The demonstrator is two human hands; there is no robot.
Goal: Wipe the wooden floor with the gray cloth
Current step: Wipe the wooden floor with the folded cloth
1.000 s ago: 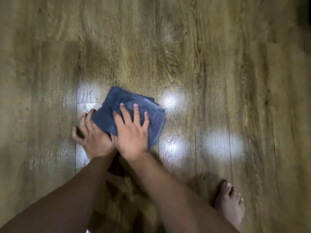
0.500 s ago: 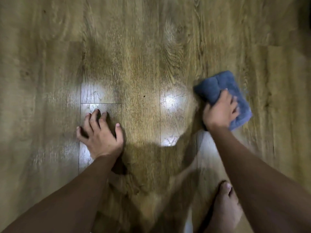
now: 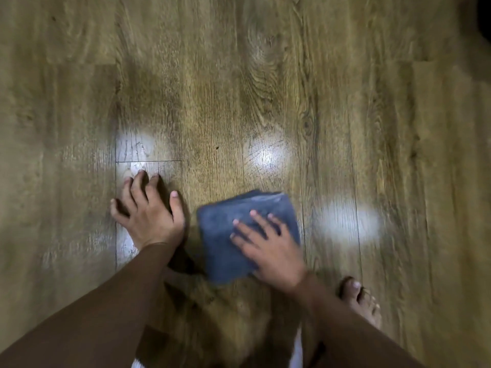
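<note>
Floor [image 3: 265,88]: cloth [image 3: 225,235] under R hand [image 3: 271,251].

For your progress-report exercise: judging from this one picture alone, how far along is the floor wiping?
Done: cannot be judged; the wooden floor shows glare patches but no clear wiped or dirty zones. In hand: the right hand presses flat on the folded gray cloth, blurred with motion, while the left hand braces on the boards. Left: unknown; much floor lies beyond the cloth. A bare foot stands nearby.
</note>
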